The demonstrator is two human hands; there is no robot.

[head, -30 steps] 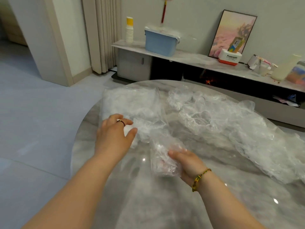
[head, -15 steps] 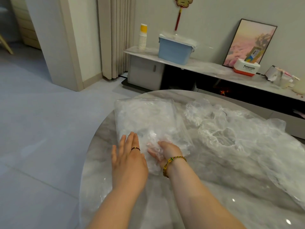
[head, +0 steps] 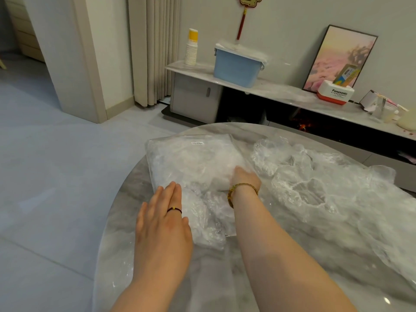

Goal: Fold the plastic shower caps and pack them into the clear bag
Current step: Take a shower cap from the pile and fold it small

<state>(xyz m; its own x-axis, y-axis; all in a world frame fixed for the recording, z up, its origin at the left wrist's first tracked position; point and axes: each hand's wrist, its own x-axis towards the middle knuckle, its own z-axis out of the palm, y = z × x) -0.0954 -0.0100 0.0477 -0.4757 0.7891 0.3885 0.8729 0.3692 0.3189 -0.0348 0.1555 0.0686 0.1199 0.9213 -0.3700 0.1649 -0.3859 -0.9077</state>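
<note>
I see the clear bag [head: 193,163] lying flat, stuffed with crumpled plastic, directly ahead of both hands. The left hand [head: 164,221] is palm down with its fingers straight and together. Its fingertips rest on the bag's near left corner and it holds nothing. The right hand [head: 246,179] reaches in among the plastic at the bag's near right side. Its fingers are buried there, so I cannot tell whether they grip anything or lie spread.

Just to the right of that hand the loose shower caps [head: 315,190] sprawl in a rumpled heap, running on past the right forearm. A beaded bracelet [head: 234,192] circles the right wrist and a dark ring [head: 174,209] sits on a left finger. Everything lies on the round marble table [head: 117,233]. Well beyond the hands a blue tub [head: 236,66] stands on a low shelf [head: 281,92].
</note>
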